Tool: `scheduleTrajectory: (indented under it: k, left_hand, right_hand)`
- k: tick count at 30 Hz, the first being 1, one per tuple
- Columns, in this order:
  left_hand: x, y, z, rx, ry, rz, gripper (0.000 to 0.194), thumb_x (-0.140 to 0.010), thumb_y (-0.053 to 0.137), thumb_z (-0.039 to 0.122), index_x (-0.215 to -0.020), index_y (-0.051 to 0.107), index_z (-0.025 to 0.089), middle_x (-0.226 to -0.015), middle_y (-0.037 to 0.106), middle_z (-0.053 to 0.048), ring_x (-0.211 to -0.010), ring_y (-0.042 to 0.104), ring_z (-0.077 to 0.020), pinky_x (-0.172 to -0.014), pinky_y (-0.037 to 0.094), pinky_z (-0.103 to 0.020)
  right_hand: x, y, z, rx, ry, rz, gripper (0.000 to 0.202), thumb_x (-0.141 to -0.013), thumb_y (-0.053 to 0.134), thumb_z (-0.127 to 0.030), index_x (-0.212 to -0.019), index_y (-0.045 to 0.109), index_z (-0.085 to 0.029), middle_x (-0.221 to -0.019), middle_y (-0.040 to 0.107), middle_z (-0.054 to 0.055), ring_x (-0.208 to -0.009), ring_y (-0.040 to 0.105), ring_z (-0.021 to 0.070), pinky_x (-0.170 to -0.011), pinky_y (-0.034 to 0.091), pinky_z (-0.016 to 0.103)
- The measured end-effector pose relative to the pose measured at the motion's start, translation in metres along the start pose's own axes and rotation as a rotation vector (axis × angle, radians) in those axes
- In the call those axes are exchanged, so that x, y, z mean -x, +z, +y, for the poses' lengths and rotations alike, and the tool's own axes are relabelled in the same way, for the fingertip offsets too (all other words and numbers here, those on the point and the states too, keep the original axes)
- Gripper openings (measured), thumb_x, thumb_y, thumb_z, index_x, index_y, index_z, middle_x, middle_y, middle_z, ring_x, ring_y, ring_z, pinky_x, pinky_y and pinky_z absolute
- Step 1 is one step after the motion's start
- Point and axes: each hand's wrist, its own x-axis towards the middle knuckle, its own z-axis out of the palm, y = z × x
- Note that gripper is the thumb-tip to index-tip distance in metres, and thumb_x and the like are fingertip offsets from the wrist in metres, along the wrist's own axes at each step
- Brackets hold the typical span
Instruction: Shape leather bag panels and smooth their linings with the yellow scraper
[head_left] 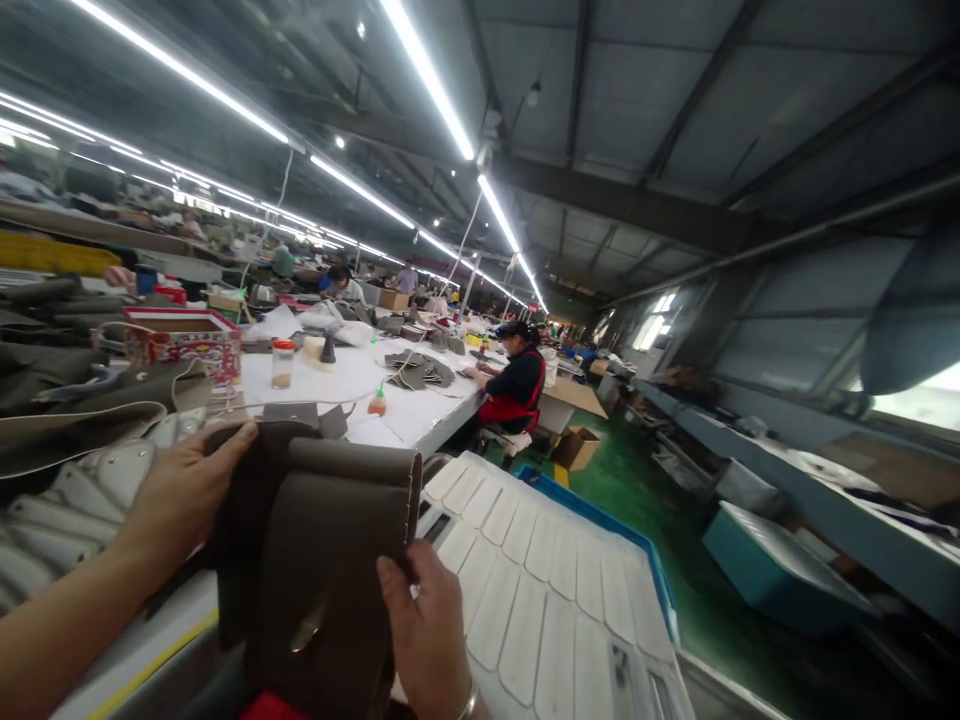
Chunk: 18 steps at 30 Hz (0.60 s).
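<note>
A dark olive-brown leather bag piece (322, 540) with a front flap and a small metal clasp (309, 632) is held up before me. My left hand (187, 485) grips its upper left edge, fingers closed around the leather. On the other side, my right hand (427, 620) pinches the right edge between thumb and fingers. That edge shows pale and raw near the top. The back of the piece and its lower end are hidden. White strap-like parts with studs (90, 500) lie beneath my left forearm.
A blue tray (652, 560) at the right holds rows of white rounded strips (525, 600). On the white table (352, 375) stand a patterned box (187, 345), a red-lidded jar (282, 365) and a small glue bottle (377, 402). A seated co-worker (521, 380) is farther along.
</note>
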Motion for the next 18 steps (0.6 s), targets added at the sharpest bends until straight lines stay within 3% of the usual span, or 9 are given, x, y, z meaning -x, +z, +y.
scheduleTrajectory:
  k: [3, 6, 8, 10, 12, 14, 16, 18]
  left_hand:
    - [-0.01, 0.027, -0.02, -0.072, 0.124, -0.064, 0.045, -0.075, 0.043, 0.059, -0.105, 0.06, 0.029, -0.078, 0.071, 0.001, -0.07, 0.067, -0.0241, -0.059, 0.053, -0.032]
    - [-0.016, 0.057, -0.034, -0.303, 0.365, -0.196, 0.045, -0.073, 0.052, 0.051, -0.109, 0.059, 0.025, -0.105, 0.068, -0.006, -0.093, 0.063, -0.0299, -0.08, 0.048, -0.039]
    - [-0.013, 0.074, -0.032, -0.434, 0.582, -0.258, 0.05, -0.072, 0.056, 0.047, -0.114, 0.056, 0.02, -0.121, 0.059, -0.012, -0.109, 0.053, -0.0347, -0.092, 0.04, -0.044]
    - [-0.004, 0.088, -0.02, -0.513, 0.724, -0.325, 0.047, -0.078, 0.048, 0.049, -0.108, 0.058, 0.015, -0.116, 0.059, -0.016, -0.108, 0.052, -0.0343, -0.093, 0.037, -0.046]
    - [0.009, 0.102, 0.0, -0.392, 0.612, -0.512, 0.051, -0.082, 0.038, 0.057, -0.091, 0.062, 0.014, -0.094, 0.066, -0.014, -0.093, 0.058, -0.0296, -0.087, 0.041, -0.043]
    - [0.023, 0.119, 0.02, -0.067, 0.327, -0.826, 0.061, -0.08, 0.034, 0.067, -0.088, 0.063, 0.014, -0.088, 0.067, -0.011, -0.087, 0.061, -0.0252, -0.082, 0.045, -0.038]
    - [0.039, 0.141, 0.033, 0.294, 0.006, -1.063, 0.071, -0.075, 0.036, 0.074, -0.1, 0.062, 0.013, -0.097, 0.067, -0.011, -0.092, 0.061, -0.0245, -0.079, 0.048, -0.035]
    - [0.055, 0.166, 0.035, 0.469, -0.273, -1.106, 0.07, -0.07, 0.048, 0.072, -0.103, 0.061, 0.012, -0.095, 0.068, -0.011, -0.086, 0.063, -0.024, -0.072, 0.051, -0.033]
  right_hand:
    - [-0.005, -0.013, -0.017, -0.213, -0.012, -0.132, 0.028, -0.091, 0.045, -0.036, -0.102, 0.064, -0.02, -0.088, 0.066, 0.002, -0.085, 0.062, 0.0176, -0.073, 0.05, 0.026]
    - [-0.02, -0.043, -0.027, -0.162, -0.165, -0.036, 0.026, -0.09, 0.046, -0.032, -0.102, 0.066, -0.019, -0.104, 0.063, 0.004, -0.1, 0.057, 0.0188, -0.088, 0.046, 0.029]
    - [-0.029, -0.071, -0.031, -0.046, -0.273, 0.043, 0.024, -0.089, 0.049, -0.029, -0.097, 0.068, -0.018, -0.107, 0.062, 0.006, -0.104, 0.055, 0.0189, -0.091, 0.044, 0.03]
    - [-0.031, -0.1, -0.035, 0.069, -0.338, 0.089, 0.022, -0.089, 0.05, -0.027, -0.098, 0.067, -0.018, -0.108, 0.06, 0.007, -0.105, 0.054, 0.0186, -0.092, 0.043, 0.03]
    - [-0.026, -0.122, -0.038, 0.207, -0.38, 0.091, 0.021, -0.089, 0.05, -0.026, -0.102, 0.065, -0.018, -0.112, 0.058, 0.007, -0.107, 0.052, 0.0188, -0.094, 0.041, 0.031]
    - [-0.018, -0.13, -0.036, 0.368, -0.435, 0.001, 0.019, -0.088, 0.05, -0.025, -0.095, 0.066, -0.017, -0.109, 0.059, 0.009, -0.106, 0.052, 0.0198, -0.095, 0.039, 0.032]
    - [-0.008, -0.127, -0.031, 0.551, -0.489, -0.141, 0.018, -0.086, 0.052, -0.026, -0.081, 0.066, -0.016, -0.099, 0.061, 0.01, -0.102, 0.052, 0.0213, -0.094, 0.039, 0.035]
    - [0.004, -0.118, -0.023, 0.708, -0.505, -0.277, 0.02, -0.084, 0.055, -0.027, -0.072, 0.065, -0.015, -0.09, 0.061, 0.011, -0.095, 0.054, 0.0228, -0.091, 0.041, 0.037]
